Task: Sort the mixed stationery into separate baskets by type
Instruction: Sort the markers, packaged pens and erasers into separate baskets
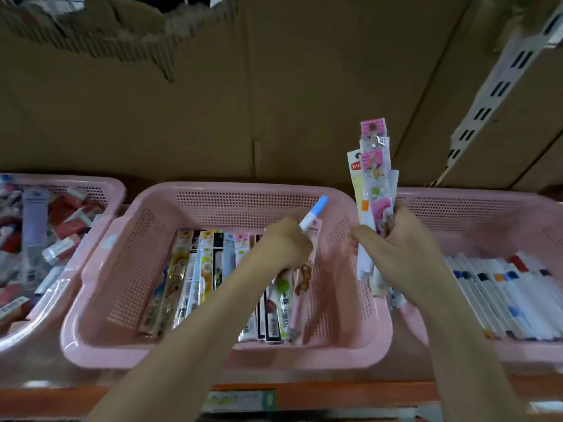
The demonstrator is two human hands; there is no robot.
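Note:
Three pink mesh baskets stand in a row on a shelf. Over the middle basket (195, 199), my left hand (283, 245) grips a white pen with a blue cap (315, 212), tip pointing up and right. Packaged pens (195, 275) lie side by side in that basket. My right hand (405, 254) holds an upright bundle of packaged pens (373, 178) with pink and white cards, above the gap between the middle and right baskets. The right basket (475, 208) holds white markers (502, 293) with coloured caps. The left basket (100, 185) holds red and white packaged items (65, 223).
A brown cardboard wall (243, 102) rises directly behind the baskets. A white slotted shelf upright (499, 86) slants at the upper right. An orange shelf edge (335, 394) with a label strip runs along the front below the baskets.

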